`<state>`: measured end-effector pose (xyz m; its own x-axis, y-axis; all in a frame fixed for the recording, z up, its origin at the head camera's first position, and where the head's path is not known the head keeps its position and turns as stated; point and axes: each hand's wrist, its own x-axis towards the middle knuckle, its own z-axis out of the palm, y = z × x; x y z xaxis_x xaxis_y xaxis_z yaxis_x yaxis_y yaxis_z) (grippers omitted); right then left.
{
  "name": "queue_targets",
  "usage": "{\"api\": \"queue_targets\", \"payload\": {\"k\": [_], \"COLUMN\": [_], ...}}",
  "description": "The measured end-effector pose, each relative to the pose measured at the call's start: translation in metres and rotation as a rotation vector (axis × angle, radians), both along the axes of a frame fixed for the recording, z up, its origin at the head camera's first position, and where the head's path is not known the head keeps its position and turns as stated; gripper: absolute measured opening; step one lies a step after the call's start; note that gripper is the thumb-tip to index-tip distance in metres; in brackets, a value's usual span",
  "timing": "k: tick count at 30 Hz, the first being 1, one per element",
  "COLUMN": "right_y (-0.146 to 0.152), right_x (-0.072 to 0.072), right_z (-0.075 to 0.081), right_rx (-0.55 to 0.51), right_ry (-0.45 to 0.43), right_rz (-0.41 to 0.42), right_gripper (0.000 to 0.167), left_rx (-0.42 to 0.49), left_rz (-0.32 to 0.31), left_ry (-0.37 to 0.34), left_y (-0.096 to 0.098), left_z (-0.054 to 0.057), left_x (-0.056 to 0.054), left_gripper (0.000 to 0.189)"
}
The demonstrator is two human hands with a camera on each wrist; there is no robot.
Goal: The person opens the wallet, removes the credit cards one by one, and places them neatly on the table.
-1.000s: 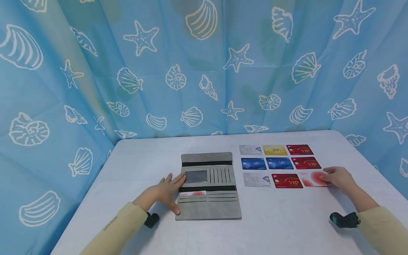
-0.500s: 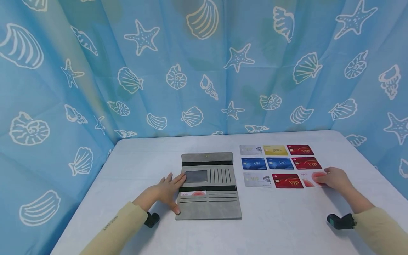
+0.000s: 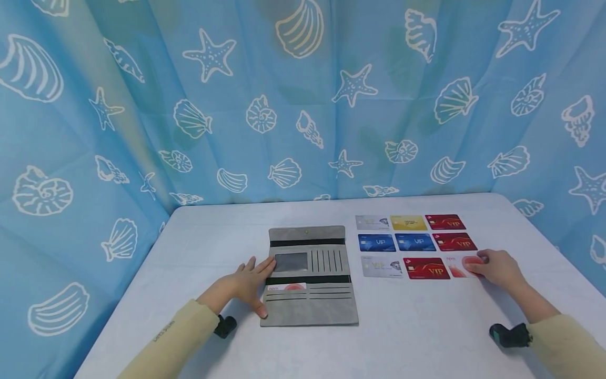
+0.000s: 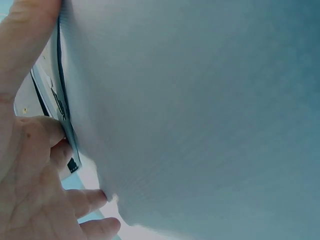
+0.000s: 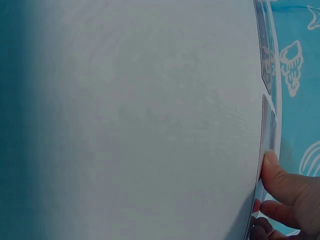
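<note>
A grey wallet (image 3: 310, 316) lies unfolded on the table, with several card slots and a clear window pocket (image 3: 291, 262). A white card with red circles (image 3: 287, 287) pokes out of its left slot. My left hand (image 3: 248, 287) rests spread on the wallet's left edge, thumb near the lower corner; the left wrist view shows the fingers along that edge (image 4: 62, 95). To the right, my right hand (image 3: 503, 269) pinches the right end of another white card with red circles (image 3: 456, 267) between thumb and fingers. The right wrist view shows the thumb (image 5: 270, 162) on the card's edge.
Beside the held card lie several more in rows: silver cards (image 3: 372, 222) (image 3: 381, 267), a gold card (image 3: 409, 222), blue cards (image 3: 376, 242) (image 3: 415, 242) and red cards (image 3: 445, 222) (image 3: 454, 241) (image 3: 426, 268). A blue shell-print curtain (image 3: 303, 105) hangs behind the white table (image 3: 416, 331).
My right thumb and fingers have shifted slightly left over the end of the white card, whose place stays nearly the same. My left hand and the wallet have not moved.
</note>
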<state>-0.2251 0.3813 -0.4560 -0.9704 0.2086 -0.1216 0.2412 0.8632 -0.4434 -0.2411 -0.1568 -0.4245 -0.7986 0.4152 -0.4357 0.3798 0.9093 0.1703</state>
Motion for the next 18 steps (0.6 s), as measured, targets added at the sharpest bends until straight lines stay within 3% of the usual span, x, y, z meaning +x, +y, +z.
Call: {"api": "queue_targets", "payload": {"k": [12,18], "right_y": [-0.002,-0.003], "right_x": [-0.001,-0.005], "right_z": [0.005,0.015], "right_rx": [-0.008,-0.013], "right_ry": [-0.044,-0.126], "right_rz": [-0.004,-0.008], "right_gripper": [0.065,0.071], "left_rx": [-0.016,-0.022], "left_rz": [-0.010,-0.018], "left_ry": [0.005,0.012], "left_y": [0.000,0.000], "left_z": [0.001,0.001], "left_x": [0.001,0.000], "left_gripper": [0.119,0.119]}}
